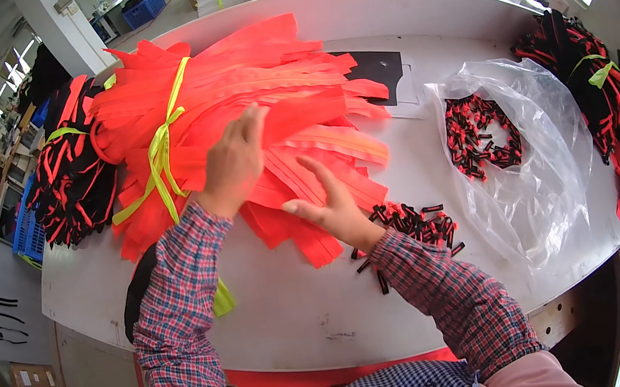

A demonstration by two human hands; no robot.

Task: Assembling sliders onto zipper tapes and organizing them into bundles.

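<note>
Orange strips (262, 111) lie bundled at the table's middle, tied with yellow tape (165, 136) so they stay together. My left hand (234, 161) rests flat on them, fingers apart, gripping nothing; my right hand (332, 202), open too, presses the loose ends. Bare table (306, 310) lies toward me; small black-red clips (415, 225) crowd my right wrist.

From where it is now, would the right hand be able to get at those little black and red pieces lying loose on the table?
Probably yes: the right hand rests on the orange fabric strips, and the small black and red pieces lie uncovered right beside its wrist.
</note>
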